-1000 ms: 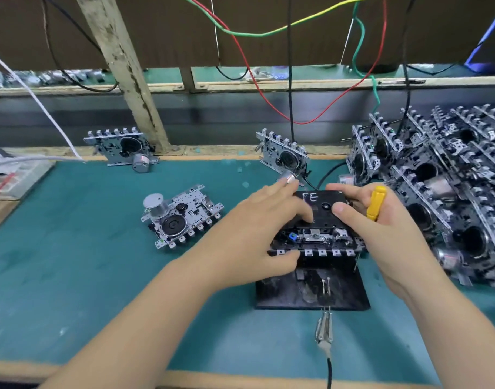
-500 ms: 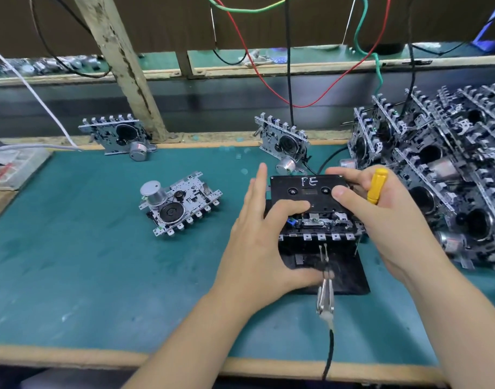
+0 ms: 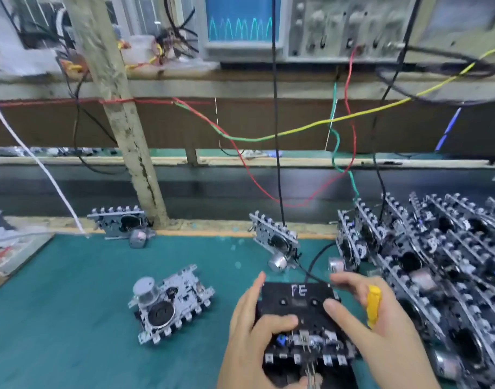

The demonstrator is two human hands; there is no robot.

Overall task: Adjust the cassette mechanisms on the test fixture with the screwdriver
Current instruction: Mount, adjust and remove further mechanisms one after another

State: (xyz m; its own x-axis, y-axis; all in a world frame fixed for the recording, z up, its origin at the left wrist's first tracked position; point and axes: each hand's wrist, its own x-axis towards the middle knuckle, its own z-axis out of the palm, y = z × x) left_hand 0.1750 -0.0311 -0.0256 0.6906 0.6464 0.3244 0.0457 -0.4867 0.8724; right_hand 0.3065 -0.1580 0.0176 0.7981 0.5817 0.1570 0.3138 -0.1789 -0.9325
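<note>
The cassette mechanism (image 3: pixel 305 341) sits on the test fixture (image 3: pixel 285 374) at six o'clock; the left hand (image 3: pixel 252 335) grips it, the right hand (image 3: pixel 375 327) touches it, fingers curled around a yellow screwdriver (image 3: pixel 373 304).

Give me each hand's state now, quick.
Left hand: grip on the black cassette, thumb on top, fingers along its side.
Right hand: holding the yellow screwdriver, thumb touching the cassette.

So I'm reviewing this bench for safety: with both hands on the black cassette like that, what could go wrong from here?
1. The right hand presses the cassette while the yellow screwdriver stays tucked in its palm; it might slip.
2. The black cable runs just behind the fingers and could snag.
3. The stacked mechanisms crowd the right wrist; a bump may topple some.
</note>
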